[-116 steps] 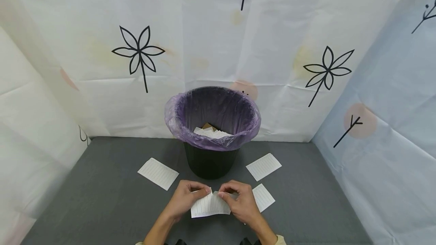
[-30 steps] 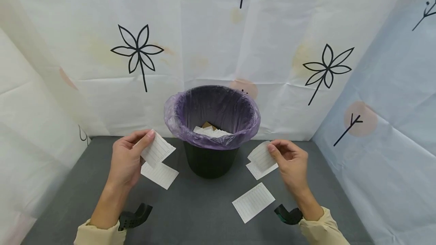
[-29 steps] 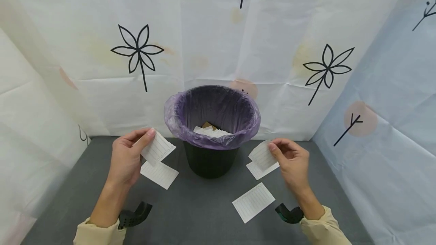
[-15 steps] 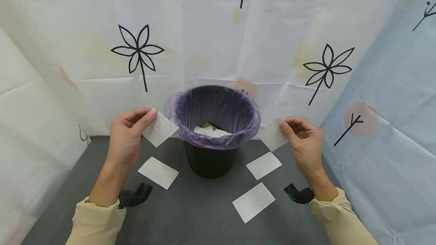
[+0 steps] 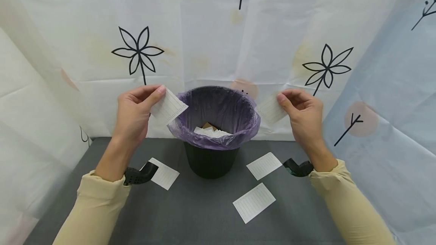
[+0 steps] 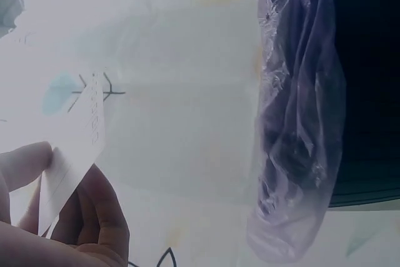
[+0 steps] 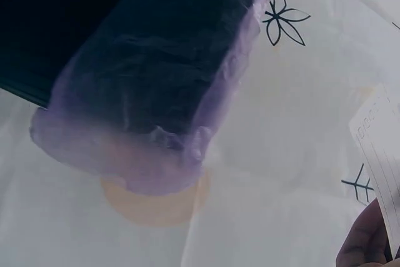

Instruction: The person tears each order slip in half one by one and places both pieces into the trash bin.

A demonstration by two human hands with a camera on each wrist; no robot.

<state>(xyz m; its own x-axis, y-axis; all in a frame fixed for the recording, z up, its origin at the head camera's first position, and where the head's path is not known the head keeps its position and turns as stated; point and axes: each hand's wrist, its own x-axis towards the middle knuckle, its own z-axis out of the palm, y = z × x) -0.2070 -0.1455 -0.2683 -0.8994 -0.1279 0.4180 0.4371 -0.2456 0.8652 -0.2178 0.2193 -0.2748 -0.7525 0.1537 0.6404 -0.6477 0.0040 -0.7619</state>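
My left hand [image 5: 134,114] pinches a torn piece of lined paper [image 5: 169,107] between thumb and fingers, just left of the bin's rim. Held the same way in my right hand [image 5: 304,118] is another torn lined piece [image 5: 271,109], at the rim's right side. Between them stands a black trash bin [image 5: 211,162] with a purple plastic liner [image 5: 218,141] folded over its edge. White paper scraps [image 5: 212,133] and a brown cardboard bit [image 5: 208,125] lie inside. The left wrist view shows the left paper piece [image 6: 75,142] upright between thumb and fingers.
Three lined paper sheets lie on the grey table [image 5: 194,218]: a left sheet [image 5: 167,175], a right sheet [image 5: 263,165] and a nearer sheet [image 5: 254,202]. A patterned white cloth [image 5: 204,29] hangs behind the bin. Black wrist mounts [image 5: 140,174] stick out inward from both sleeves.
Earlier both hands held one sheet together near the front; it is now in two pieces, one per hand. Both hands have since spread apart and risen to the height of the bin's rim.
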